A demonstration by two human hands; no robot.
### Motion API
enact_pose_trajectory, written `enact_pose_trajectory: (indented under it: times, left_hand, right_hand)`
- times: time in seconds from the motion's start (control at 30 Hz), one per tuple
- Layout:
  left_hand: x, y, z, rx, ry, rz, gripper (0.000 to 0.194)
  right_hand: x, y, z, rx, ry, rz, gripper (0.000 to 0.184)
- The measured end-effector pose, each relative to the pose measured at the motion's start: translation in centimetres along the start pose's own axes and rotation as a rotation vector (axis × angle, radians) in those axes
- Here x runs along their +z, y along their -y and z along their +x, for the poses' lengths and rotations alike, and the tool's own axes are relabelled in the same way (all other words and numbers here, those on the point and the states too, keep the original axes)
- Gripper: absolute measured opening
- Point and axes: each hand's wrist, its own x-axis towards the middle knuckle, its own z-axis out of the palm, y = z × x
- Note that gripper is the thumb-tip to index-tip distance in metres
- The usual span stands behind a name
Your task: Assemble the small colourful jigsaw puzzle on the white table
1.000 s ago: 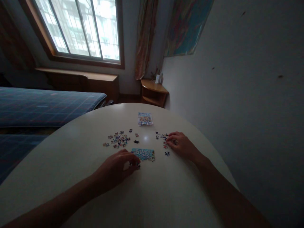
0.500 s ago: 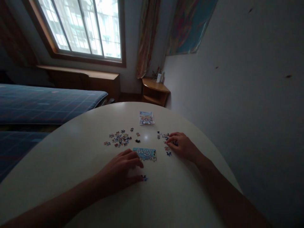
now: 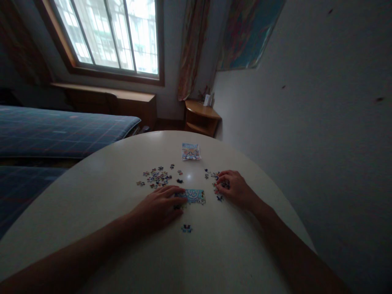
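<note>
My left hand (image 3: 162, 204) lies low over the left end of a joined blue strip of jigsaw puzzle (image 3: 195, 196) with white lettering. Its fingers are stretched out and touch the strip, and they partly cover some darker pieces just below it. A single puzzle piece (image 3: 186, 228) rests on the table nearer to me, apart from the hand. On the right, my right hand (image 3: 233, 188) has its thumb and fingertips bent together at a small group of loose pieces (image 3: 219, 198), seemingly on one piece; the fingers partly hide it.
A heap of loose puzzle pieces (image 3: 159, 177) spreads to the left on the round white table (image 3: 147, 147). Behind the strip lies a small printed packet (image 3: 191, 152). A bed with a plaid mattress (image 3: 67, 130) stands at left, a wall (image 3: 306, 122) at right.
My left hand has let go of the single piece near me and moved up onto the left end of the strip. My right hand stays among the right-hand pieces. The view has shifted slightly.
</note>
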Motion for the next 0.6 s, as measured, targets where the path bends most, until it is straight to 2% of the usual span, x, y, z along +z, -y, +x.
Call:
enact_pose_trajectory:
  times: [0.2, 0.37, 0.6]
  left_hand:
    - [-0.1, 0.1, 0.1, 0.004, 0.017, 0.013, 0.035]
    - [-0.1, 0.2, 0.2, 0.000, 0.046, 0.007, 0.037]
    - [0.0, 0.1, 0.3, -0.002, 0.052, 0.011, 0.040]
  right_hand:
    - [-0.2, 0.7, 0.0, 0.000, 0.015, -0.007, 0.006]
    - [-0.6, 1.4, -0.2, -0.005, 0.026, 0.117, 0.011]
    - [0.9, 4.9, -1.1, -0.084, 0.072, 0.264, 0.007]
